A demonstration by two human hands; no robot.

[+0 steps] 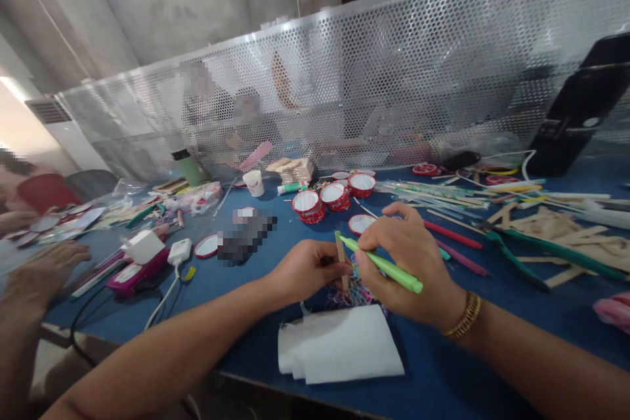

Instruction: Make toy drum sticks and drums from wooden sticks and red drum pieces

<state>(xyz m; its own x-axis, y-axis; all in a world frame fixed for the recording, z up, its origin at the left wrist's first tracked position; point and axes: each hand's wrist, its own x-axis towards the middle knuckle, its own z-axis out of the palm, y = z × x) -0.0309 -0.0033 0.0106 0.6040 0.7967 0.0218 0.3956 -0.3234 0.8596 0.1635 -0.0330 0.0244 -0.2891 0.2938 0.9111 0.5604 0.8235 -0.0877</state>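
Observation:
My left hand [315, 269] pinches a flat wooden craft stick [345, 279], held upright over the table. In my right hand [408, 256] is a light green marker [394, 269], its tip at the stick's upper end, which looks green. Below both hands lies a tangle of colourful thin loops [361, 298]. A folded white cloth or paper [344, 344] rests nearer the table edge. Just beyond my hands is a red-rimmed round disc [361, 224], partly covered by my right fingers.
Stacks of red-rimmed discs [309, 207] stand ahead, near a paper cup [253, 182]. Green-handled pliers [516, 256] and loose craft sticks [566, 230] lie right. Left are a white charger [144, 246], cables and another person's hand [49, 269]. A perforated metal screen [344, 85] rises behind.

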